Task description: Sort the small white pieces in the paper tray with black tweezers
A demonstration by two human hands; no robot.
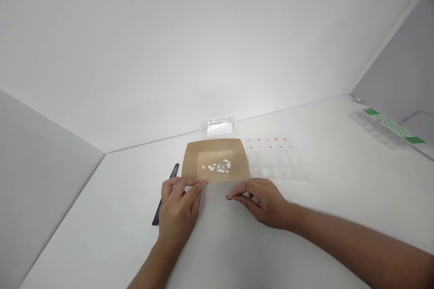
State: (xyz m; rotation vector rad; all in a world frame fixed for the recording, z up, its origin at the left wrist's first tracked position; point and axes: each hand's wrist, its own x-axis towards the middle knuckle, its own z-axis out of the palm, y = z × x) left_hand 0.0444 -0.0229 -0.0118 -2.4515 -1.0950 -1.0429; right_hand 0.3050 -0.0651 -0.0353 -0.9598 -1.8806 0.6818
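Black tool (175,170): slender, lying aslant just left of the left-hand grip, its middle hidden behind that hand; exact type not clear.
Left hand (178,210): fingertips drawn close together, touching the near rim of the tray; whether they pinch that rim or only rest on it cannot be told.
Kraft-brown tray (190,158): shallow, rectangular with bowed sides, directly beyond the left fingertips and ahead of the gap between the hands.
White flakes (220,169): small, loose, clustered in the tray, beyond and between both grips.
Clear plastic pack (219,126): shiny, behind the tray, farther out than either hand.
Right hand (266,203): thumb and finger tips brought together, near the tray's near right corner but apart from it; anything pinched there is too small to tell.
Red-numbered sheet (267,143): two rows of red digits, beyond the right grip.
Clear compartmented plastic (278,165): nearer than those digits, just past the right knuckles.
Green-and-white strip (393,125): patterned, with clear plastic alongside, well to the right of both grips.
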